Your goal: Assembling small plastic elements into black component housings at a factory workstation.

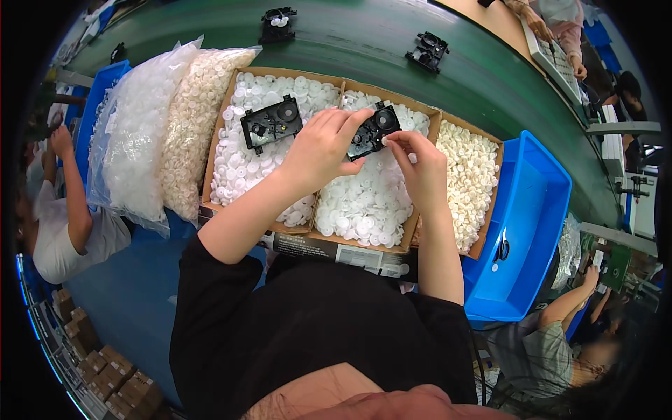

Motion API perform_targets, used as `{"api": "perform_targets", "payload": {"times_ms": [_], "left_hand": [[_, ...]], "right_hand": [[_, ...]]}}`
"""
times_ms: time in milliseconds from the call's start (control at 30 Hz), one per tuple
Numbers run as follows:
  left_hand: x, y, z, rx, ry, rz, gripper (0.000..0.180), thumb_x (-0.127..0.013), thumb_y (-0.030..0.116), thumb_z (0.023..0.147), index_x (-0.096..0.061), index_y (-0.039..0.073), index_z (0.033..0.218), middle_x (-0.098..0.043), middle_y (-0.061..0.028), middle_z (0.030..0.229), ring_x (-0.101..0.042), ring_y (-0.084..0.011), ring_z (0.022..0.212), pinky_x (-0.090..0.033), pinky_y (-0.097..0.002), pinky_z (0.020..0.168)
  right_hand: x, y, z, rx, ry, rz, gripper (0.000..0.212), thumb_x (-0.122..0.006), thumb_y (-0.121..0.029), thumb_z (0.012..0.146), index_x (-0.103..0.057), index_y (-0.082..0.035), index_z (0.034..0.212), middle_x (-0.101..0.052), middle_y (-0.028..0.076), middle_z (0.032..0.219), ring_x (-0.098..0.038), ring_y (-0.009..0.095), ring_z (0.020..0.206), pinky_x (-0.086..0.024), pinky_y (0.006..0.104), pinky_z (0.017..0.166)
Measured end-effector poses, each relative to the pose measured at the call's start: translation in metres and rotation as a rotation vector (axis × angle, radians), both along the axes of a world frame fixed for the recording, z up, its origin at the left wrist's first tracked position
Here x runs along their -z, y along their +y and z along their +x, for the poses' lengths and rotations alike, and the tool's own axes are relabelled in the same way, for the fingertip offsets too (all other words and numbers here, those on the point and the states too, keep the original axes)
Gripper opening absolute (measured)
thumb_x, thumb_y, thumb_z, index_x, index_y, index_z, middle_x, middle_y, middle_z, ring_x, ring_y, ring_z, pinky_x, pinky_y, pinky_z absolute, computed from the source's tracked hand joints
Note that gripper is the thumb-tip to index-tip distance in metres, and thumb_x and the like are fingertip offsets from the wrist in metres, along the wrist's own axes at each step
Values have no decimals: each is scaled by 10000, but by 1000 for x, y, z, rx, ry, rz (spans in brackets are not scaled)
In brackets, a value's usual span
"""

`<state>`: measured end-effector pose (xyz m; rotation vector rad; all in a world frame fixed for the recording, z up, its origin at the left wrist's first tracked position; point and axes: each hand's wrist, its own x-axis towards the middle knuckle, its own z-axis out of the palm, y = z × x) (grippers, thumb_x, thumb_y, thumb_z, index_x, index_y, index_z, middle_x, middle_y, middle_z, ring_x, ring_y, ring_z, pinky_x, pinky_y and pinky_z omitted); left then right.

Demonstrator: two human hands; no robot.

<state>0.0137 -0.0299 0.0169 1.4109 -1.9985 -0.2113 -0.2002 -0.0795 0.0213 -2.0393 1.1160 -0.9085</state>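
mechanism (376,130), black, gripped by left hand (316,149); white part (385,141) pinched by right hand (425,165)

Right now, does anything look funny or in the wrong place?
Maybe one thing: a tiny white piece lies in the blue bin near a dark object I can't identify. It looks odd because it's away from the heaped white discs.

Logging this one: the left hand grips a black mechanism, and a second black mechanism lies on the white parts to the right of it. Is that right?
Not quite: in the head view, the second black mechanism lies to the left of the gripped mechanism. The left hand does grip that one, and the second does lie on white parts.
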Motion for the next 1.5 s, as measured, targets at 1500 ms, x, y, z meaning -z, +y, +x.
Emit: {"api": "perform_targets", "payload": {"times_ms": [1500], "left_hand": [[-4,22,16,261,-113,130,873,-872,155,726,-493,142,1512,-553,-112,1503,-578,-356,1313,-502,-478,1103]], "right_hand": [[-32,31,-49,142,97,-55,232,-694,13,896,-745,-52,1114,-698,95,901,-691,210,809,-552,341,744]]}}
